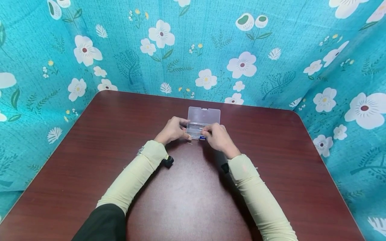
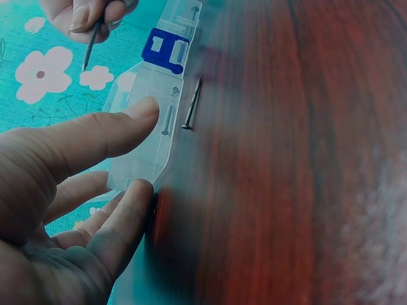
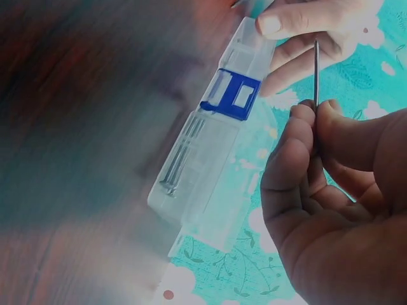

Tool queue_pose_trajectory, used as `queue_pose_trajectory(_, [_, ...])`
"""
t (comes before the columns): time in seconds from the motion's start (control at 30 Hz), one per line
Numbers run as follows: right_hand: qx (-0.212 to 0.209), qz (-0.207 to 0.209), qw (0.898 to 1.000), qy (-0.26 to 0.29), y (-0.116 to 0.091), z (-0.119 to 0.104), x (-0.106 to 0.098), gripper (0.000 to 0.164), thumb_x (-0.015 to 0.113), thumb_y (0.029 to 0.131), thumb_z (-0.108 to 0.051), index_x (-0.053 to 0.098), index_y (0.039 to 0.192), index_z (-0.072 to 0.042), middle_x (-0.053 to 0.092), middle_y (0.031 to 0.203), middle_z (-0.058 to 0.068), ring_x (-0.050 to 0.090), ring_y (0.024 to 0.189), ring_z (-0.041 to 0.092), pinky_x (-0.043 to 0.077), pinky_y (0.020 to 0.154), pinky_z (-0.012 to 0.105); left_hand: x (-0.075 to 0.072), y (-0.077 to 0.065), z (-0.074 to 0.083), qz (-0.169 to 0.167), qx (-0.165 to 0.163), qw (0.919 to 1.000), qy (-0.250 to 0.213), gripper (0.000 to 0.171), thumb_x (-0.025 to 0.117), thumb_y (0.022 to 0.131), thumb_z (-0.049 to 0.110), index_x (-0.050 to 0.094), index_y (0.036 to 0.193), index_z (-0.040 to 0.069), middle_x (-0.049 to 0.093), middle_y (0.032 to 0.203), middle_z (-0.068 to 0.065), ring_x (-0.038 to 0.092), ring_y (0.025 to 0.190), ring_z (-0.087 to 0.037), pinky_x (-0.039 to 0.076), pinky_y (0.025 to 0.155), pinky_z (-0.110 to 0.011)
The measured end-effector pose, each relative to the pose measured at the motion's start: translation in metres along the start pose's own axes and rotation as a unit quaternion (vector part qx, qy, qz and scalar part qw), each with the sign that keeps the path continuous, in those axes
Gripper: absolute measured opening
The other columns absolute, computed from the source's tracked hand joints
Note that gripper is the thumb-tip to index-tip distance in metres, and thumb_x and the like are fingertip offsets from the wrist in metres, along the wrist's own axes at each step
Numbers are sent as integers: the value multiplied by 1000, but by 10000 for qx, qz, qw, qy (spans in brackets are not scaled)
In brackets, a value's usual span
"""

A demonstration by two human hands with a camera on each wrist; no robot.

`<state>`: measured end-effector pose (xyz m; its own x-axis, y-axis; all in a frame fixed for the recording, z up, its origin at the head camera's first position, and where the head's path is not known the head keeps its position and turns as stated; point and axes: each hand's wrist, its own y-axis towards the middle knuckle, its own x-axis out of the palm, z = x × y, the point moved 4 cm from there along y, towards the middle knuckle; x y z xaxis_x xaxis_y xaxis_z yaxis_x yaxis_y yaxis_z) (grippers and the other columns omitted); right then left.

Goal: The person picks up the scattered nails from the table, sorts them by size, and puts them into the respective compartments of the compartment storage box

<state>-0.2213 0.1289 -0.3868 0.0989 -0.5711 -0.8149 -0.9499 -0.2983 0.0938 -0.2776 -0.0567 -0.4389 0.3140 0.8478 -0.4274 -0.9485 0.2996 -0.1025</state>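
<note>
A clear plastic box [image 1: 193, 131] with its lid [image 1: 204, 115] raised at the back sits on the table. My left hand [image 1: 175, 130] grips the box's left end, thumb at the front and fingers around the end. Between thumb and fingertips, my right hand [image 1: 218, 137] pinches a thin metal nail [image 3: 316, 70] over the box's right part. A blue latch [image 2: 164, 51] is on the box's front. Several nails [image 3: 181, 155] show through its wall. One loose nail [image 2: 192, 105] lies on the table just in front of the box.
The dark reddish-brown table [image 1: 187, 194] spreads around the box. A blue flowered curtain [image 1: 193, 50] hangs behind the table and along both sides. Dark wrist cameras sit under both pale sleeves [image 1: 135, 177].
</note>
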Motion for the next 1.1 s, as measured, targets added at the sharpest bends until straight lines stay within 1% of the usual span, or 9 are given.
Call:
queue_pose_trajectory(0.17, [233, 78, 9997, 77, 1, 6, -2, 19, 62, 101, -11, 77, 91, -3, 59, 71, 3, 50, 62, 18, 43, 56, 32, 0, 1, 0, 22, -31, 10000, 20, 79, 95, 61, -1, 65, 134, 6, 69, 116, -10, 63, 95, -21, 55, 70, -28])
queue_pose_trajectory(0.3, [443, 135, 9989, 47, 2, 11, -4, 19, 61, 101, -10, 77, 96, -2, 65, 79, 8, 50, 65, 19, 44, 59, 33, 0, 1, -1, 5, -57, 10000, 47, 79, 94, 62, -1, 65, 135, 7, 68, 116, -10, 63, 95, -21, 54, 68, -28])
queue_pose_trajectory(0.4, [566, 188, 9982, -14, 2, 15, -6, 20, 60, 102, -11, 77, 99, -2, 64, 80, 8, 49, 67, 20, 43, 62, 34, 0, 1, -1, -12, -115, 9999, 77, 79, 94, 62, 0, 65, 135, 8, 67, 117, -9, 62, 96, -21, 54, 67, -28])
queue_pose_trajectory(0.57, [756, 298, 9967, -22, 1, 23, -11, 20, 61, 102, -13, 77, 101, -1, 56, 73, 6, 48, 67, 21, 42, 61, 34, 0, 0, -1, -11, -163, 9998, 114, 79, 95, 62, 0, 66, 135, 9, 66, 121, -7, 62, 97, -21, 54, 68, -28])
queue_pose_trajectory(0.7, [829, 313, 9961, -28, 1, 28, -13, 21, 61, 102, -14, 77, 100, -1, 53, 71, 6, 48, 67, 21, 42, 60, 35, 0, -1, 0, -16, -156, 9998, 111, 79, 95, 62, 1, 66, 135, 8, 66, 122, -8, 62, 98, -21, 54, 69, -28])
queue_pose_trajectory(0.8, [854, 302, 9958, -123, 2, 33, -13, 23, 61, 102, -15, 77, 95, 0, 52, 69, 6, 47, 65, 21, 41, 59, 35, 0, -1, -1, -40, -172, 9998, 104, 79, 95, 62, 1, 65, 135, 8, 66, 122, -8, 62, 98, -21, 54, 68, -29])
queue_pose_trajectory(0.93, [864, 378, 9950, -338, 3, 39, -13, 23, 62, 102, -15, 77, 91, -1, 54, 68, 5, 47, 63, 20, 40, 58, 34, 0, -1, -2, -78, -192, 9998, 63, 79, 94, 63, 0, 65, 135, 8, 65, 121, -8, 61, 97, -22, 54, 67, -29])
queue_pose_trajectory(1.0, [868, 425, 9945, -412, 3, 42, -14, 22, 63, 101, -15, 77, 93, -1, 56, 69, 5, 48, 63, 21, 41, 58, 35, 0, 0, -2, -72, -191, 9998, 53, 79, 95, 62, 0, 65, 135, 8, 66, 120, -8, 61, 97, -21, 54, 67, -29])
queue_pose_trajectory(1.1, [853, 482, 9939, -511, 3, 43, -15, 21, 64, 100, -15, 77, 91, -1, 58, 69, 5, 49, 64, 21, 41, 59, 35, -1, 1, -1, -42, -178, 9998, 43, 80, 95, 61, 0, 66, 135, 9, 66, 119, -8, 62, 96, -20, 54, 67, -28])
